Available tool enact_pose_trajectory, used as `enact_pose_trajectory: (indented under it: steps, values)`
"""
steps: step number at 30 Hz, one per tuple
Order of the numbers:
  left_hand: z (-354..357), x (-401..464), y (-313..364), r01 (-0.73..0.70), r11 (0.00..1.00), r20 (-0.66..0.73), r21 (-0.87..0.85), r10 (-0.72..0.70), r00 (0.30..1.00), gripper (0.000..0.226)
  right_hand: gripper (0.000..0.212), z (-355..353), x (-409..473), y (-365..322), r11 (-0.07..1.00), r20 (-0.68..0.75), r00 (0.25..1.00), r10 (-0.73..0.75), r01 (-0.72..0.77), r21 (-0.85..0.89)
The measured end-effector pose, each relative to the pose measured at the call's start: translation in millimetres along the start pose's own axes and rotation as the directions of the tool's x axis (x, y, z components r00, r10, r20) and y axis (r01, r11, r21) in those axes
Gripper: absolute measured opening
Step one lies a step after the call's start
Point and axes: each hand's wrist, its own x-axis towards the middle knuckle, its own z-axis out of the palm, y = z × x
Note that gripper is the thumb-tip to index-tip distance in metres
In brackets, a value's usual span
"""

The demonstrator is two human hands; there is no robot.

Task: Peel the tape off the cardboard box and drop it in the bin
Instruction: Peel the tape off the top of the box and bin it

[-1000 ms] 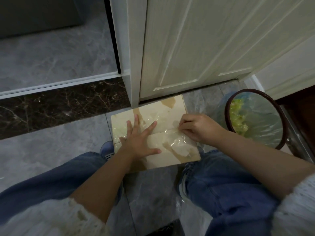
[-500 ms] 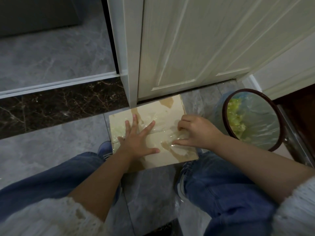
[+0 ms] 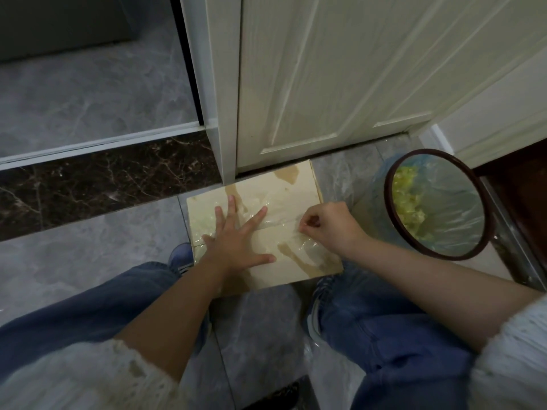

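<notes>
Head view: wrinkled clear tape (image 3: 284,229) on box (image 3: 302,187)

The right hand (image 3: 331,224) now sits higher on the box (image 3: 266,199), at the centre seam, its fingers (image 3: 307,226) pinched on the tape (image 3: 284,224) edge rather than lower on the wrinkled patch.

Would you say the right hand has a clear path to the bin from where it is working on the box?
Probably yes. The right hand is pinching at the tape near the cardboard box's right edge, and the bin stands just to its right, mouth open, with only bare floor between them.
</notes>
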Motion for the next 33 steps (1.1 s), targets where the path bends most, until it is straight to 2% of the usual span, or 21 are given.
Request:
enact_pose_trajectory:
  steps: [2, 3, 4, 6, 8, 11, 13, 16, 18, 22, 25, 26, 29, 33]
  values:
    - [-1, -1, 1, 0.004, 1.000, 0.000, 0.001, -0.004, 1.000, 0.113, 0.008, -6, -2, -3, 0.985, 0.027, 0.992, 0.121, -0.123, 0.120]
    - [0, -1, 1, 0.004, 1.000, 0.001, 0.001, -0.004, 1.000, 0.113, 0.008, -8, -3, -5, 0.947, 0.057, 0.979, 0.195, -0.204, 0.250]
    - [0, 0, 1, 0.001, 1.000, 0.000, -0.002, -0.001, 1.000, 0.113, 0.007, -11, -3, -7, 0.858, 0.096, 0.956, 0.278, -0.292, 0.422]
    - [1, -1, 1, -0.003, 1.000, -0.003, -0.007, 0.003, 1.000, 0.112, 0.007, -18, 0, -13, 0.582, 0.206, 0.889, 0.409, -0.428, 0.691]
    - [2, 0, 0, -0.006, 1.000, -0.007, -0.001, 0.006, 1.000, 0.112, 0.008, -24, 6, -16, 0.454, 0.260, 0.851, 0.456, -0.474, 0.755]
    - [1, 0, 0, -0.001, 1.000, -0.008, -0.007, 0.001, 1.000, 0.112, 0.018, -31, 8, -21, 0.346, 0.279, 0.846, 0.454, -0.456, 0.820]
    - [1, -1, -1, -0.003, 1.000, -0.010, -0.010, 0.003, 1.000, 0.112, 0.021, -37, 8, -22, 0.328, 0.259, 0.854, 0.451, -0.428, 0.842]
    - [1, -1, -1, -0.015, 1.000, -0.004, -0.004, 0.015, 1.000, 0.111, 0.019, -44, 11, -19, 0.398, 0.202, 0.852, 0.482, -0.419, 0.816]
    - [0, -1, 1, -0.016, 1.000, -0.002, 0.002, 0.016, 1.000, 0.111, 0.018, -44, 14, -19, 0.378, 0.187, 0.858, 0.479, -0.394, 0.838]
    - [-1, -1, 6, -0.001, 1.000, 0.006, 0.014, 0.001, 1.000, 0.111, 0.019, -44, 18, -21, 0.183, 0.211, 0.855, 0.473, -0.329, 0.926]
    - [-3, -2, 7, -0.007, 1.000, 0.010, 0.009, 0.007, 1.000, 0.111, 0.010, -45, 19, -21, 0.061, 0.238, 0.854, 0.463, -0.298, 0.952]
    - [-3, -2, 7, -0.006, 1.000, 0.012, 0.006, 0.006, 1.000, 0.111, 0.014, -44, 19, -20, 0.073, 0.235, 0.859, 0.454, -0.299, 0.951]
    - [-2, -2, 6, -0.004, 1.000, 0.009, 0.010, 0.004, 1.000, 0.111, 0.026, -39, 21, -14, 0.236, 0.173, 0.864, 0.472, -0.314, 0.920]
    - [0, 0, 4, -0.010, 1.000, 0.005, 0.018, 0.010, 1.000, 0.111, 0.015, -37, 26, -7, 0.253, 0.117, 0.865, 0.487, -0.269, 0.929]
